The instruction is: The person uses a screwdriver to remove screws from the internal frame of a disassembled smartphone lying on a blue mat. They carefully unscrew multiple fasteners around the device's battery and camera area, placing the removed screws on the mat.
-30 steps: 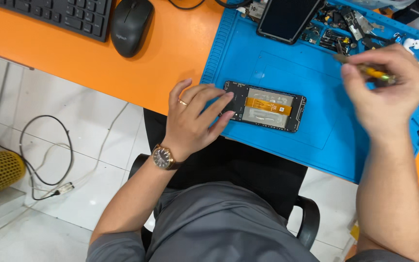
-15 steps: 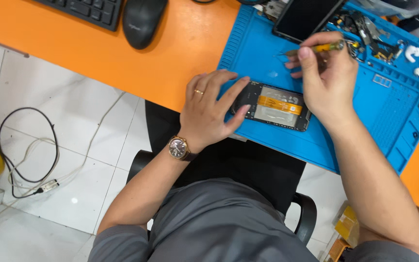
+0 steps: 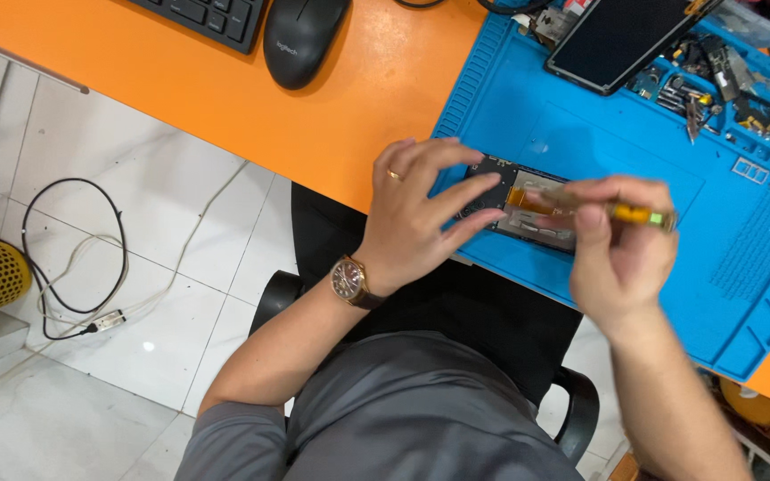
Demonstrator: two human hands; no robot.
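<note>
Two hands: both are seen over the blue mat (image 3: 634, 134).
Left hand (image 3: 416, 214): its spread fingers are pressed on the open phone (image 3: 528, 207).
Right hand (image 3: 621, 249): it is closed around a yellow screwdriver (image 3: 636, 214).
Open phone: it is laid flat on the blue mat, near the front edge.
Tabletop (image 3: 225, 98): a black mouse (image 3: 300, 36) is set on it.

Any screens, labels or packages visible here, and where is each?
Dark tablet screen: top of blue mat, black rectangle, unlit.
Opened phone: mat's left part, under both hands, dark with orange strip.
Mouse: orange desk, black, small pale logo.
No packages.
</note>
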